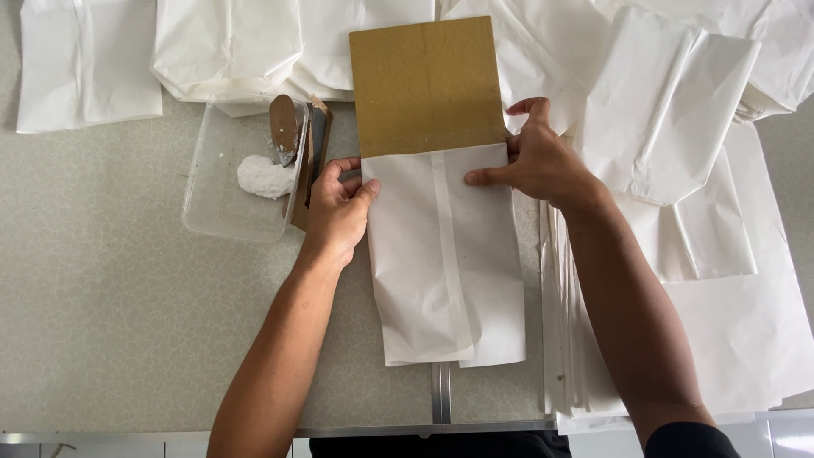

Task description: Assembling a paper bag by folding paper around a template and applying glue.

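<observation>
White folded paper sheet (pixel 445 254) with centre seam, flat on table — brown cardboard board (pixel 426 80) protruding from its top

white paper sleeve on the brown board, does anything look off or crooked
The white paper sleeve has an uneven bottom edge: its right flap hangs slightly lower than the left. It sits over the brown board, held by the left hand and right hand.
</observation>
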